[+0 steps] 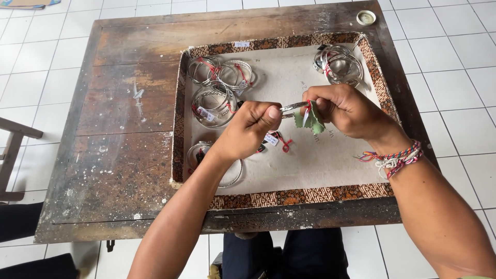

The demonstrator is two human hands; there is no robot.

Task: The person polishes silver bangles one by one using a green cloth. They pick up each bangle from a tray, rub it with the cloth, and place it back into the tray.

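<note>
Above the middle of the patterned-rimmed tray (180,129), the left hand (247,130) pinches one end of a silver bangle (293,107), whose visible length runs left to right. The right hand (345,107) grips its other end together with a green cloth (310,122). More bangles (217,88) lie near the tray's far-left corner.

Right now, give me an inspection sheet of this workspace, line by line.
Surface: worn dark wooden table on a white tiled floor; a shallow tray with a patterned brown rim and pale liner lies on it.
Job's things: a silver bangle held between both hands; a green cloth scrap pressed to it.
Clutter: tagged silver bangles in groups at the tray's upper left, upper right and lower left; a small round lid at the table's far corner.
Hands: left hand grips the bangle; right hand holds bangle and cloth, braided bracelets on its wrist.
Cables: nothing seen.
Surroundings: part of a wooden chair at left.
</note>
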